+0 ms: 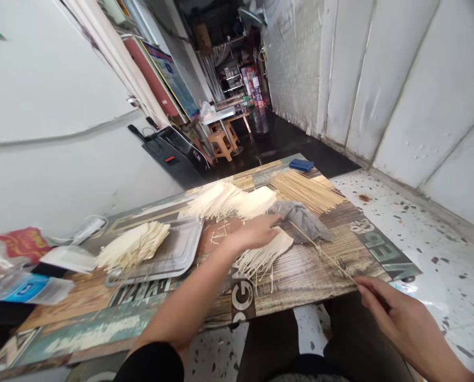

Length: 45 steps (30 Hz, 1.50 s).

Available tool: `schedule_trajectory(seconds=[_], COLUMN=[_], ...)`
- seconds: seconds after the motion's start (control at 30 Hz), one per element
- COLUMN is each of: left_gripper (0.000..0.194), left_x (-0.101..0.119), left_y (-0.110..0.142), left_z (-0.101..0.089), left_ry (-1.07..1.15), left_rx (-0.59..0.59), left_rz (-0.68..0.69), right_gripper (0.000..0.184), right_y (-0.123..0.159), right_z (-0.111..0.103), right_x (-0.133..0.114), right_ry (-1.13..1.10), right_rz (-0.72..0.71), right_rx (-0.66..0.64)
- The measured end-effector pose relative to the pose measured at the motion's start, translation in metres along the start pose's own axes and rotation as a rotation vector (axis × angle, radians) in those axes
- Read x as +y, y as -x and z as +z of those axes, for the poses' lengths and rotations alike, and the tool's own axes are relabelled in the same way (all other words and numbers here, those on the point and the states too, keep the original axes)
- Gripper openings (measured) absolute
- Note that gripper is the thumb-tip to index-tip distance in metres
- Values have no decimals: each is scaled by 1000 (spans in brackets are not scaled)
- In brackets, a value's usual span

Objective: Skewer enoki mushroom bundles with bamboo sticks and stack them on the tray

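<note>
My right hand [396,313] pinches the near end of a thin wooden skewer [336,262] at the table's front right edge. The skewer slants away to the left, its far part beside a grey cloth [306,220]. My left hand [260,231] reaches over the table, close to the cloth and above a small stack of pale, thin sheets [278,245] with sticks poking out toward me. Motion blurs its fingers, so their hold cannot be told. Larger piles of pale sheets [216,199] lie behind it. A row of bare skewers [306,191] lies beyond the cloth.
A grey plastic tray [177,254] stands to the left, with another skewered pile [135,241] on it. A blue box [301,165] sits at the far corner. A plastic bottle [33,286] and packaging crowd the left end. Stools [223,143] stand farther back.
</note>
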<state>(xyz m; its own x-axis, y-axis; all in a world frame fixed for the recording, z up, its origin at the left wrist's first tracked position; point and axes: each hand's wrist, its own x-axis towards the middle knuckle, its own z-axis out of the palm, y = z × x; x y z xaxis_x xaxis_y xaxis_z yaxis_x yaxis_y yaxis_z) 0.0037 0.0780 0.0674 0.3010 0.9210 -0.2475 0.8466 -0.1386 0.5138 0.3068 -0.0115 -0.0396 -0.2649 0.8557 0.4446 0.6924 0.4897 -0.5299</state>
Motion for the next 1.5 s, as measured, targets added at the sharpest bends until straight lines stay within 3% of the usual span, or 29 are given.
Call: schedule_trajectory(seconds=[0.1,0.23,0.37,0.53,0.7,0.87,1.0,1.13,1.2,1.27,1.4,1.5], left_gripper=[45,33,36,46,46,35,70,103,96,72,39,27], left_x=[-1,-32,-62,-67,-45,-19,-10,-5,-6,-9,-18,-22], left_y=[20,27,10,-31,-60,-33,6,24,22,14,-7,-18], left_z=[3,-12,-38,-47,-35,-20,2,29,37,38,32,28], left_ry=[-152,-292,-344,-339,-321,-308,-274,-267,-224,-170,-85,-18], left_rx=[125,277,404,421,385,230,110,164,198,204,159,121], left_rz=[-9,-142,-240,-176,-98,-142,-198,-238,-252,-263,-273,-248], right_gripper=[20,23,26,27,29,28,29,28,27,26,26,26], right_y=[-5,-12,-20,-26,-29,-31,-30,-27,-25,-22,-18,-15], right_z=[-3,-2,4,6,3,2,1,3,5,6,7,7], right_x=[-1,-3,-1,-4,-3,1,-2,-6,-6,-6,-4,0], right_ry=[-5,67,196,255,263,229,169,112,96,91,105,115], right_rz=[-44,-42,36,86,24,-14,-16,-56,-61,-61,-68,-45], right_rx=[39,105,153,121,29,22,19,48,54,53,69,56])
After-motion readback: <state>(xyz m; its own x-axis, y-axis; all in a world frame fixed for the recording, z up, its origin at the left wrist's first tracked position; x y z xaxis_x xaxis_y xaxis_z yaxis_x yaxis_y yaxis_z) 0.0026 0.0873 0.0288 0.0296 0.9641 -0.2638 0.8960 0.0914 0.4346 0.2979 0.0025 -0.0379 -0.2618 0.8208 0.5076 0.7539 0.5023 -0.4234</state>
